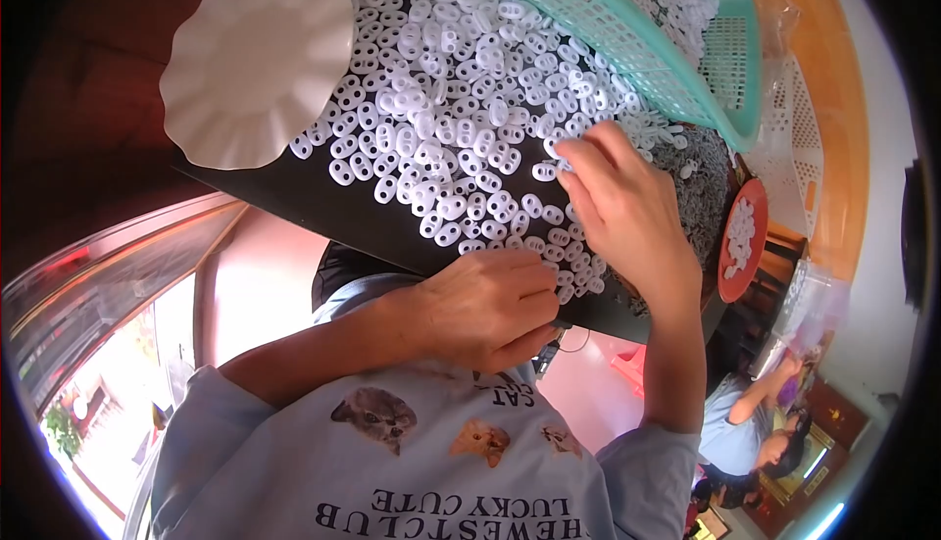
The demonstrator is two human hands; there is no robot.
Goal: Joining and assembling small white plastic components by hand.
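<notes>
The fisheye head view looks down on the black table (323,215), apparently close, though its rim bends.

Green basket (619,35) blocks far R; dish (260,65) far L; room betw. over white pcs (446,130)

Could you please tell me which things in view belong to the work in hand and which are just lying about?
Likely in use:
white two-holed pieces, near the left hand and right hand
black tabletop under them
green basket and orange-red dish, both holding white pieces

Probably just lying about:
scalloped plate, apart from both hands
grey heap, material unclear
</notes>
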